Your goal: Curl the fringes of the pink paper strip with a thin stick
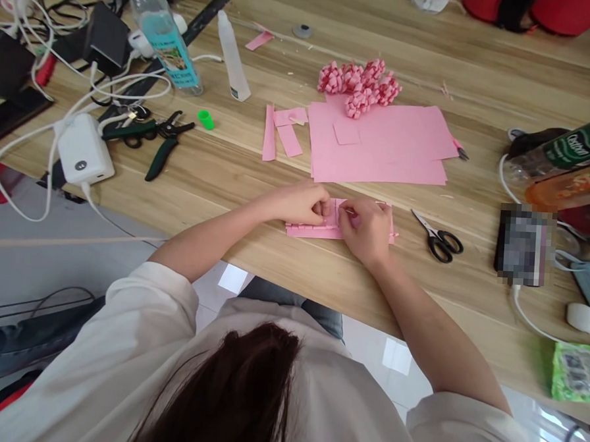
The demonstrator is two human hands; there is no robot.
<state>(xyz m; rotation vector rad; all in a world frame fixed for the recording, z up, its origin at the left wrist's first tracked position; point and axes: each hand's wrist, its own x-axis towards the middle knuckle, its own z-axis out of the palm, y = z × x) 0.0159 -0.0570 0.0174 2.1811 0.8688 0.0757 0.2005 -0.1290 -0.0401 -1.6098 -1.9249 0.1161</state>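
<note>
A fringed band of pink paper lies flat on the table in front of me, with narrow cut strips along it. My left hand rests on its left part, fingers curled and fingertips pressed together at the paper. Thumb and forefinger of my right hand pinch a narrow strip near the middle of the band. The rest of that hand covers the band's right part. Scissors with black handles lie to the right, apart from my hand.
Pink sheets lie beyond my hands, with curled paper flowers at their far edge. Paper scraps, a white squeeze bottle, a green cap, wire strippers and a white charger are leftward. Drink bottles lie right.
</note>
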